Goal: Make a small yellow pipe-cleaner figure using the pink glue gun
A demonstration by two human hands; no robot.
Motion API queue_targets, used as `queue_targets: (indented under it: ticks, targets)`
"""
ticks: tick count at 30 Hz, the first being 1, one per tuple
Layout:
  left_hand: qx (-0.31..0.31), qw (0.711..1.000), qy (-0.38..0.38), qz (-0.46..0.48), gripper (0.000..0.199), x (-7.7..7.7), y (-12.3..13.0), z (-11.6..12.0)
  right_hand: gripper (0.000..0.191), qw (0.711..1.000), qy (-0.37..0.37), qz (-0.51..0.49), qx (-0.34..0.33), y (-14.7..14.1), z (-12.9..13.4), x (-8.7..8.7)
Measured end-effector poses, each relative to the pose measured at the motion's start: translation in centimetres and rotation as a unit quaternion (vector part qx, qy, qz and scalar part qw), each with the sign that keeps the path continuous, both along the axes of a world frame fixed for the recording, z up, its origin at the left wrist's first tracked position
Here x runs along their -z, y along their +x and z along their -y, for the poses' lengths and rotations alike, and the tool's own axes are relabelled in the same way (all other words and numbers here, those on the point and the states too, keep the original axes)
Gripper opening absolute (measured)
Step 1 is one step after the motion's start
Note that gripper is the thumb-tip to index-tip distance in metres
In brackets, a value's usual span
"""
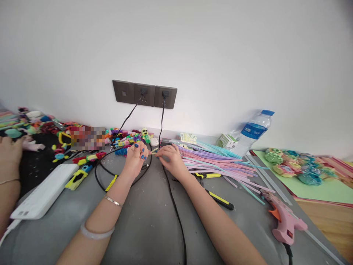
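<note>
My left hand is closed, its blue-nailed fingers curled round one end of a short pale-yellow and pinkish strip, which looks like a pipe cleaner. Facing it, my right hand pinches the other end between thumb and fingers. Both hands hang above the grey table, and the fingers hide most of the strip. Just right of my right hand lies a spread bundle of pastel pipe cleaners. Under that bundle, yellow-and-black handled pliers show partly. A black cable loops beside my left wrist.
Another person's hand is at the far left. A white power strip and colourful pipe-cleaner figures lie on the left. To the right are a leaning water bottle, a pink glue gun and green paper. Wall sockets hold two plugs.
</note>
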State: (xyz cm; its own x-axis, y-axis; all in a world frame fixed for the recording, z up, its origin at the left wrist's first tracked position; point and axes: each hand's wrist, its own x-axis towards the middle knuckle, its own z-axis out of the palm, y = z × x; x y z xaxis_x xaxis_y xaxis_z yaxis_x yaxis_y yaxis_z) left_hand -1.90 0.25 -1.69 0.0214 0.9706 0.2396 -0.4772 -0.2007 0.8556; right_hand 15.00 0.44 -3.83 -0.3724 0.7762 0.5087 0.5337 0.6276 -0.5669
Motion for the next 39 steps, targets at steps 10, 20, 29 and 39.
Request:
queue_targets:
  ticks: [10,20,29,39]
  targets:
    - [0.021,0.994,0.013,-0.104,0.064,0.1,0.5,0.5,0.023,0.819,-0.217,-0.528,0.058,1.5,-1.6,-0.3]
    - [0.094,0.957,0.01,-0.275,0.032,0.6,0.9,0.6,0.034,0.714,-0.266,-0.646,0.039,2.5,-2.6,0.4]
    - [0.111,0.953,0.011,-0.283,0.034,0.7,0.8,0.6,0.053,0.723,-0.249,-0.644,0.001,2.5,-2.4,-0.2]
    - [0.128,0.951,0.043,-0.279,0.048,0.6,1.0,0.8,0.041,0.686,-0.282,-0.67,0.031,2.3,-2.5,-0.3]
